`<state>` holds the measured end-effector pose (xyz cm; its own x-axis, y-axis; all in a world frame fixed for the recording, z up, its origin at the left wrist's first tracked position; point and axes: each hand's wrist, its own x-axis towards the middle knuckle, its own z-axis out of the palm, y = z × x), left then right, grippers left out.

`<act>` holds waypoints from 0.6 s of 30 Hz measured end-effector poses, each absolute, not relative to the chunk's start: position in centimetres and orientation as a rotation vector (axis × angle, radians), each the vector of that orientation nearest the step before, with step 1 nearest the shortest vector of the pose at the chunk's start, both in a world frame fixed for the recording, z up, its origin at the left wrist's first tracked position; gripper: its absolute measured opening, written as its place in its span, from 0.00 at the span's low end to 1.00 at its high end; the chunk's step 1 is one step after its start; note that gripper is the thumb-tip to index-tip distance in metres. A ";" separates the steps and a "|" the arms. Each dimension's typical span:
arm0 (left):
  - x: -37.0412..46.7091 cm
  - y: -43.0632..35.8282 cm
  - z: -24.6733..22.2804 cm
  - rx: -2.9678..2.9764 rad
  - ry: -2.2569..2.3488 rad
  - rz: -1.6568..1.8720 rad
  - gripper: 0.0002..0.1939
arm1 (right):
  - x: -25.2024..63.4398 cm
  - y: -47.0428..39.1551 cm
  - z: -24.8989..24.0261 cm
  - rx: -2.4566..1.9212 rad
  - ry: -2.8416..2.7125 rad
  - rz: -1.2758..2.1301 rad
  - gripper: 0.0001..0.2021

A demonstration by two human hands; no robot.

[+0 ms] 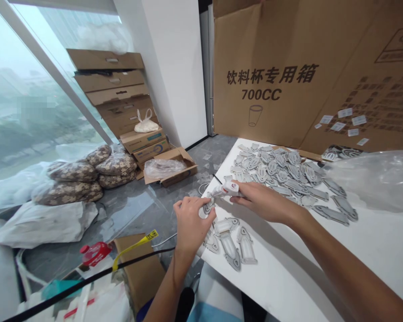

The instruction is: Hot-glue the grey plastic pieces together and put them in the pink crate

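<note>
My right hand [255, 199] is wrapped round a white handheld tool [230, 188] with a small red mark, its tip pointing left. At the table's left edge, my left hand [193, 219] pinches a small grey piece [208, 205] between thumb and finger, right at the tool's tip. Several flat grey pieces lie near my left hand, among them one with a pointed end [246, 246]. Farther back on the white table [289, 268] spreads a large pile of similar grey pieces [282, 174].
A big cardboard box [265, 53] stands behind the table, with a clear plastic bag [383, 179] at the right. On the floor to the left are an open carton [181, 172], patterned bundles [74, 179] and a red-labelled bottle [96, 253]. A white cable runs by the table's left edge.
</note>
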<state>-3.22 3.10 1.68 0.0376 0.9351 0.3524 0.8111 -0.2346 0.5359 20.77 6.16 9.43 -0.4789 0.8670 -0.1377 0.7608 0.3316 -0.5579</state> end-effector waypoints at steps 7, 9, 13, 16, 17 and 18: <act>-3.2 3.1 1.8 2.108 1.802 0.975 0.10 | 20.9 6.3 9.3 -1.505 -2.410 0.840 0.09; -3.2 3.1 1.8 2.105 1.810 0.964 0.10 | 20.9 6.3 9.3 -1.503 -2.417 0.838 0.09; -3.1 3.0 2.1 2.106 1.822 0.946 0.10 | 21.0 6.3 8.9 -1.497 -2.421 0.828 0.08; -3.1 2.9 2.1 2.106 1.826 0.943 0.10 | 21.2 6.4 8.5 -1.529 -2.413 0.838 0.09; -3.1 2.9 2.1 2.104 1.826 0.944 0.10 | 21.2 6.4 8.3 -1.550 -2.411 0.837 0.11; -3.1 2.9 2.1 2.102 1.825 0.945 0.11 | 21.2 6.5 8.2 -1.573 -2.410 0.832 0.12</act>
